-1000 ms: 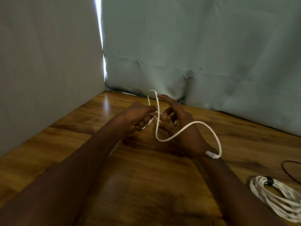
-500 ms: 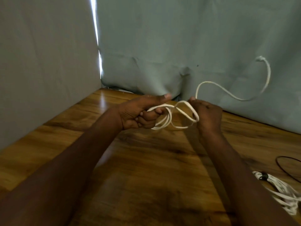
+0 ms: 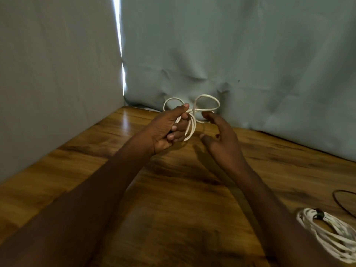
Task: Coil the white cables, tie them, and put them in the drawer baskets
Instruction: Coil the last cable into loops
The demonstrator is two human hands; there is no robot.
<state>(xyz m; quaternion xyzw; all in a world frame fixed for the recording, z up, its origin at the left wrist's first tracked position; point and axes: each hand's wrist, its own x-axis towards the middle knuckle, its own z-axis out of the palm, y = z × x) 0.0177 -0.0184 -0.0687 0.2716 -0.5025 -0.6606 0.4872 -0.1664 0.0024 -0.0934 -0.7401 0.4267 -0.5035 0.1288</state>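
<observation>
My left hand (image 3: 167, 130) at frame centre gripping a thin white cable (image 3: 190, 126) in several loose loops, two loops standing above my thumb, my right hand (image 3: 221, 139) beside it, fingers loosely spread, fingertip touching the right loop, tied white coil (image 3: 327, 234) lower right on the wooden table (image 3: 173, 209).

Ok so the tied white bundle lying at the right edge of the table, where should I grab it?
Grip the tied bundle across its gathered neck beside the dark tie, coming from above. There the strands are bunched narrow; toward the near end they fan out loose and could slip. The right hand is nearer; the left hand holds the coil.
</observation>
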